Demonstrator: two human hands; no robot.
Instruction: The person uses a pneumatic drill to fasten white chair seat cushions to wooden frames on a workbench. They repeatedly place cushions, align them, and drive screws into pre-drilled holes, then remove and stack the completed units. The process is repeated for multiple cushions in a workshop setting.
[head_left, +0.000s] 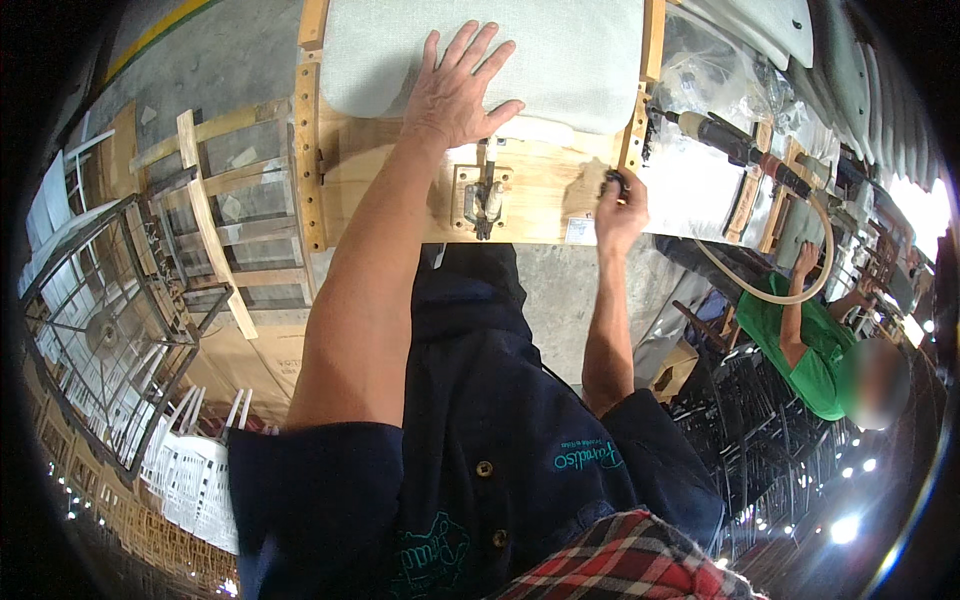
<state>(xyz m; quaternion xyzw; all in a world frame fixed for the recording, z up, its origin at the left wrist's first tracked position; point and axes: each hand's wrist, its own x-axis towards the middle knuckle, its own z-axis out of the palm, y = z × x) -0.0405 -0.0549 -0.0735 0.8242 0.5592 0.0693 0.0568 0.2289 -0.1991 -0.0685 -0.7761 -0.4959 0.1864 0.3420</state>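
Note:
My left hand (455, 95) lies flat, fingers spread, on a light grey woven-fabric panel (570, 60) that rests on a wooden board (370, 160). Below that hand, a metal toggle clamp (487, 200) is fixed to the board near its front edge. My right hand (622, 212) is closed at the board's right end, its fingertips pinching a small black thing (614, 183) whose kind I cannot make out. Beside it runs a wooden side strip with holes (636, 135), and a matching strip (308, 150) stands at the left.
A pneumatic driver (730, 140) with a pale hose (825, 250) lies to the right, on a table with clear plastic film (700, 75). Beyond, a person in a green shirt (800, 350) works. Wooden pallets (230, 190) and a caged fan (105, 330) stand at left.

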